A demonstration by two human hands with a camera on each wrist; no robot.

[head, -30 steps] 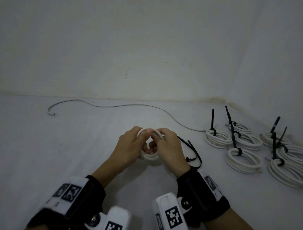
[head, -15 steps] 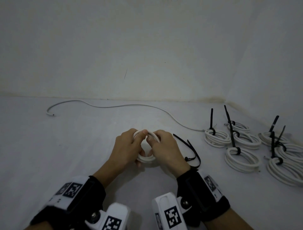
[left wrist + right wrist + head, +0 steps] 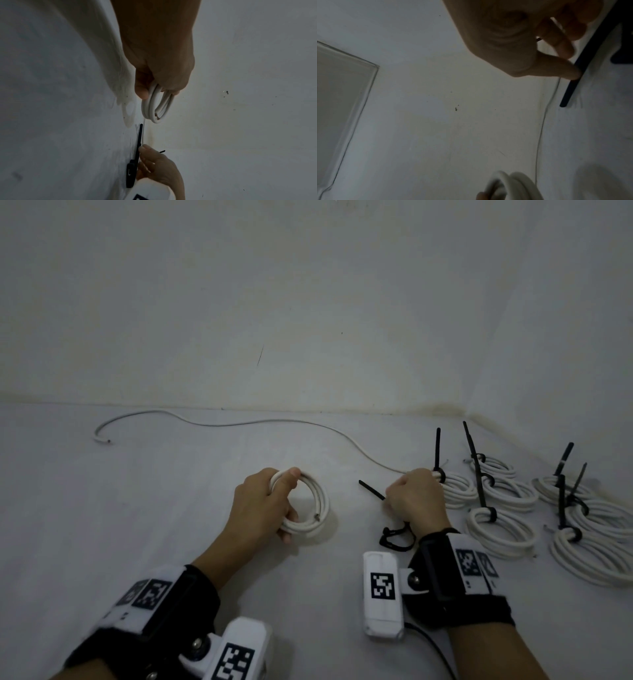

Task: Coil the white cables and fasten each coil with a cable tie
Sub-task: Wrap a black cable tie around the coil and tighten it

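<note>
My left hand (image 3: 263, 505) grips a small white cable coil (image 3: 317, 510), thumb over its top and fingers under it; the coil's cut end shows at its lower right. The left wrist view shows the same coil (image 3: 157, 108) hanging from that hand (image 3: 159, 75). To the right, my right hand (image 3: 414, 501) has its fingers curled on a black cable tie (image 3: 371, 490) lying on the white surface, with more black ties (image 3: 397, 537) under its wrist. In the right wrist view the thumb (image 3: 565, 70) presses against the tie (image 3: 573, 83). A loose white cable (image 3: 222, 424) lies uncoiled at the back.
Several white coils fastened with black ties (image 3: 500, 529) lie at the right, close to my right hand. White walls (image 3: 308, 302) stand behind and at the right corner. The white surface (image 3: 137, 508) spreads out to the left.
My right hand has let go of the coil and moved right onto the black ties. The left hand alone holds the coil, shifted slightly left.
</note>
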